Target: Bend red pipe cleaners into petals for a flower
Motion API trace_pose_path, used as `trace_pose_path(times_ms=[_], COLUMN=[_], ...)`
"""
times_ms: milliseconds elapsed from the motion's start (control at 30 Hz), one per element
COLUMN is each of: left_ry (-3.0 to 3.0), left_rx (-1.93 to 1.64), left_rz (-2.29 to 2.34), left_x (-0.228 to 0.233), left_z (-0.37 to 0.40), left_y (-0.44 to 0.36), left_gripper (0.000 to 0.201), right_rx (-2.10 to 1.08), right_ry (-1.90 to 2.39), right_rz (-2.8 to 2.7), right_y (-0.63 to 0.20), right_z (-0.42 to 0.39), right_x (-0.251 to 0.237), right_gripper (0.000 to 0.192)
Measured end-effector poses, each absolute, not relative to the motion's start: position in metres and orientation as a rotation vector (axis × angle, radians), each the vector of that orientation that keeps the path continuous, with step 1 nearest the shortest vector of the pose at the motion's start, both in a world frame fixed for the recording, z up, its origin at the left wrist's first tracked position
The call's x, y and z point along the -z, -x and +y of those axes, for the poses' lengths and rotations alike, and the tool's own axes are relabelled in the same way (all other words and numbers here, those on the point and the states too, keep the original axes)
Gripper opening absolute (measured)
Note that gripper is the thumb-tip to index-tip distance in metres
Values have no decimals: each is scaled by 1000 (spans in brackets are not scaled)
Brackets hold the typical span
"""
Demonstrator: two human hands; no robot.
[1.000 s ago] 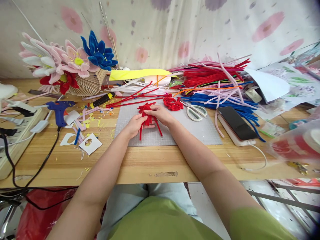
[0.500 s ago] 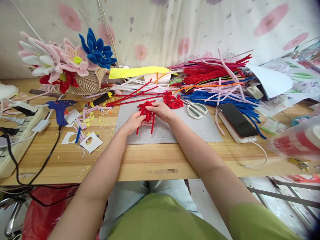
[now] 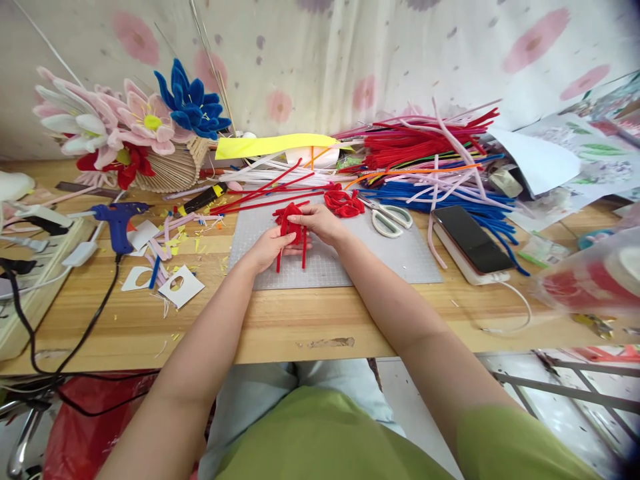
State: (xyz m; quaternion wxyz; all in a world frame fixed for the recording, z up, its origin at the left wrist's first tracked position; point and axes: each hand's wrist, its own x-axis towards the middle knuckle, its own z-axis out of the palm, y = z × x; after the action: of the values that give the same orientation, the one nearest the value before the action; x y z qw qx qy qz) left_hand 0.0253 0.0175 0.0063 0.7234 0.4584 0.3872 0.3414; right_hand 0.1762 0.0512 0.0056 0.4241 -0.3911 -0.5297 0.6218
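A red pipe-cleaner piece [image 3: 291,230], looped at the top with two straight ends hanging down, is held above the grey cutting mat [image 3: 380,257]. My left hand [image 3: 269,248] grips it from below and the left. My right hand [image 3: 320,222] pinches its upper loops from the right. A second bunch of red pipe-cleaner loops [image 3: 343,202] lies on the mat just beyond my right hand. White-handled scissors [image 3: 391,219] rest to the right of that bunch.
A big heap of coloured pipe cleaners [image 3: 430,157] fills the back right. A phone [image 3: 470,240] lies on a white block. A blue glue gun [image 3: 119,219], paper scraps [image 3: 175,285] and a power strip [image 3: 35,240] sit left. Pipe-cleaner flowers [image 3: 130,127] stand back left.
The two hanging ends of the red piece, splayed apart earlier, now hang close together and straight. Both hands stayed over the mat, shifting slightly.
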Motion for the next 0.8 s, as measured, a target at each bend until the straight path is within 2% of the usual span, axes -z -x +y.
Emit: trace_pose_path(times_ms=[300, 533, 800], left_ry=[-919, -1001, -918], left_rx=[-787, -771, -840], left_rz=[886, 874, 796], left_x=[-9, -8, -9], left_z=[13, 11, 3], left_y=[-29, -31, -40], left_gripper=[13, 20, 41], right_rx=[-1412, -1533, -1341], right_ry=[970, 927, 929], right_rz=[-1428, -1481, -1284], right_y=[-166, -170, -161], right_z=[45, 39, 41], right_x=[-6, -14, -11], right_gripper=[38, 43, 40])
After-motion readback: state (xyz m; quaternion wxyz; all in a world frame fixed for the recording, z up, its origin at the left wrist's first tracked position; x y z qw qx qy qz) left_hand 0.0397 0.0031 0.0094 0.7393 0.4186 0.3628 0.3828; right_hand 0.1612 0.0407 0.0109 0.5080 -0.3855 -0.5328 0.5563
